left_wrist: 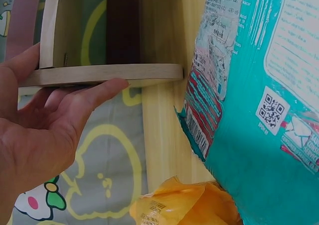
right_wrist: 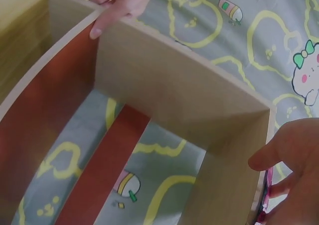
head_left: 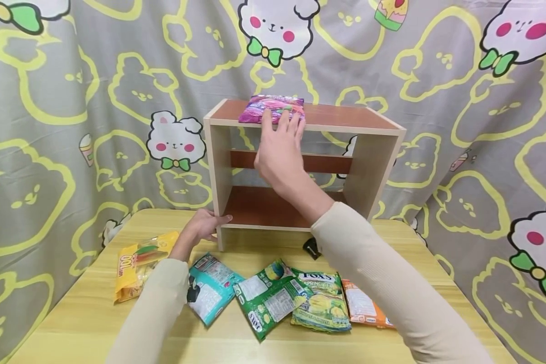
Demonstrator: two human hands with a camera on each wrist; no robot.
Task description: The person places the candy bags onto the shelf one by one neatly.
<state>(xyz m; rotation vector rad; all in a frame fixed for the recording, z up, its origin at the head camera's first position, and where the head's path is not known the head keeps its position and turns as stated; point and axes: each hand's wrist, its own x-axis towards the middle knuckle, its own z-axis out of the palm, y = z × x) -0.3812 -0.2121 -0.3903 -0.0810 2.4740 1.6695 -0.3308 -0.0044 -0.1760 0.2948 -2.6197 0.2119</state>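
A small wooden shelf point(head_left: 373, 167) with reddish-brown boards stands on the table. My left hand point(head_left: 203, 225) grips its left side panel point(left_wrist: 104, 74) low down, thumb on the inner side and fingers along the outside. On the top board, near the left end, lies a purple and pink candy bag point(head_left: 255, 108). The extended fingers of my right hand point(head_left: 280, 151) touch the front of this bag. In the right wrist view, the right thumb point(right_wrist: 260, 160) is by the front edge of the top board, and only a sliver of the bag shows beside the fingers.
Along the table front lie a yellow bag point(head_left: 127, 263), a teal bag point(head_left: 214, 283), a dark green bag point(head_left: 268, 303), a light green Fox's bag point(head_left: 320, 303) and an orange bag point(head_left: 364, 303). A small black item point(head_left: 311, 248) sits below the shelf. Patterned curtain point(head_left: 132, 101) hangs behind.
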